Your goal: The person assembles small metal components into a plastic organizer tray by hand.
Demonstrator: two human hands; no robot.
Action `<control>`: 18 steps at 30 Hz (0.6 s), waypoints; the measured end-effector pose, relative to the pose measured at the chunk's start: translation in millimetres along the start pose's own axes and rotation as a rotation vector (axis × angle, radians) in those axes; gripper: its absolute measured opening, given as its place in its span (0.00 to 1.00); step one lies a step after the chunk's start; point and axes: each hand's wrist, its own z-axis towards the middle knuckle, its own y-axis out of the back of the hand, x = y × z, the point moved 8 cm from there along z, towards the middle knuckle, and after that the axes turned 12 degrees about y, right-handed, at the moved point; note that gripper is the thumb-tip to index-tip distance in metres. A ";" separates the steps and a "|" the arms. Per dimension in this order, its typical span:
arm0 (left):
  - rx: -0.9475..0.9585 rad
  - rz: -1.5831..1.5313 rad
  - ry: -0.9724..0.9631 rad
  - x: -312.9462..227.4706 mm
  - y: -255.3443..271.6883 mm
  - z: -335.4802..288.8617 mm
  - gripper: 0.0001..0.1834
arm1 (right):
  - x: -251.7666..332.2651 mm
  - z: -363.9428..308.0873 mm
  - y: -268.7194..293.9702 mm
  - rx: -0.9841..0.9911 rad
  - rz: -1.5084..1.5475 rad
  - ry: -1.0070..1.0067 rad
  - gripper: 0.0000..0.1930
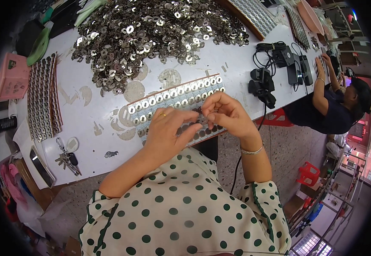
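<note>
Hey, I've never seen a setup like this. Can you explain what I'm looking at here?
There's no machine: the left hand and right hand are a person's own, seen from a fisheye camera worn on the head, which bends straight edges. Both hands are over a panel with rows of round metal pieces. Beyond it lies a heap of loose metal pieces; a bunch of keys is to the left, black adapters to the right. Whether the fingertips hold a small piece, I can't tell.

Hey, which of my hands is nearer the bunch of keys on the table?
Left. Your left hand is over the disc-covered panel, right of the keys; your right hand is farther right, beyond the left one.
</note>
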 end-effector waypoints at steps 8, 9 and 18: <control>-0.021 0.039 -0.089 3.6 -12.5 -4.7 0.10 | 8.3 -12.9 -7.8 -0.066 -0.166 0.041 0.10; -0.019 0.041 -0.090 4.1 -14.0 -5.8 0.10 | 6.7 -13.6 -2.7 -0.111 -0.185 0.002 0.08; 0.076 0.454 -0.291 -9.1 -41.8 -23.6 0.22 | -0.4 -15.8 44.7 -0.264 -0.622 -0.122 0.06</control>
